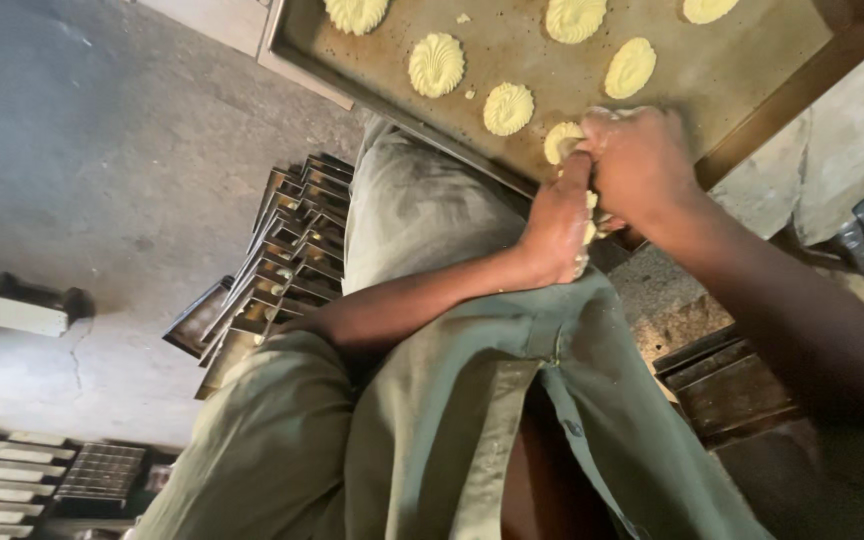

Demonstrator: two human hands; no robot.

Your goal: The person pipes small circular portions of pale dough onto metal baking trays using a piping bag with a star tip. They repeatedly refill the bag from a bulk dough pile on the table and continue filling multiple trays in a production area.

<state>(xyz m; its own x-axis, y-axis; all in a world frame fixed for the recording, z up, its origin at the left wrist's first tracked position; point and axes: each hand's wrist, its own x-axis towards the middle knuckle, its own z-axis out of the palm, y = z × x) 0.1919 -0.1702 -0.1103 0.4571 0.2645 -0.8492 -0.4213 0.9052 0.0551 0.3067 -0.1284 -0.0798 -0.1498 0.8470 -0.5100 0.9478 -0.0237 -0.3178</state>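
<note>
Both hands, left hand (557,225) and right hand (642,165), close narrowly around a dough lump (564,140), pressing it onto the baking tray (802,85) just beyond shaped cookies (436,64).

dim warm light | soft shadows (lower right darkest) | slight blur

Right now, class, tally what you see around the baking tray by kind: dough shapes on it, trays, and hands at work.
Dough shapes on the tray: 7
Baking tray: 1
Hands, left hand and right hand: 2
Total: 10
</note>
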